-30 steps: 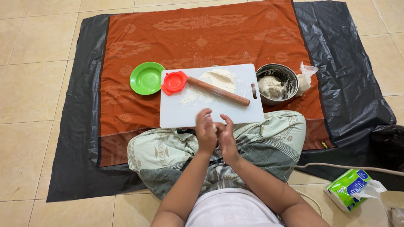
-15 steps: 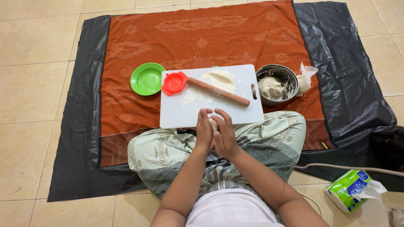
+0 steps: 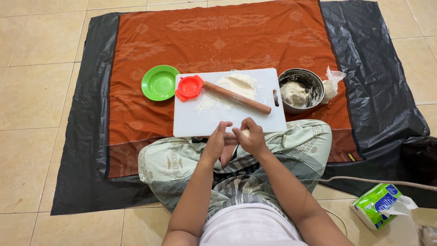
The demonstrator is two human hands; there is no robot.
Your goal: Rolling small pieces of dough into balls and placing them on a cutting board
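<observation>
Here, the person sits cross-legged on the floor, and both hands meet just in front of the lap, at the near edge of the white cutting board. The right hand is cupped and curled around a small piece of dough, of which only a pale bit shows between the fingers. The left hand stands beside it with the palm turned toward the right hand, fingers nearly straight and together; whether it touches the dough I cannot tell. So the dough lies between the two palms, closer to the right one, and the board is directly ahead of both hands.

On the board, a wooden rolling pin lies with its long axis going diagonally, from the far left to the nearer right. Its right end is nearer to the right hand. A red round mould rests on the far left corner of the board, touching the pin's left end, and flour is spread behind the pin. A green plate is just left of the board. A metal bowl with more dough stands just to the right of it, on the orange cloth.
</observation>
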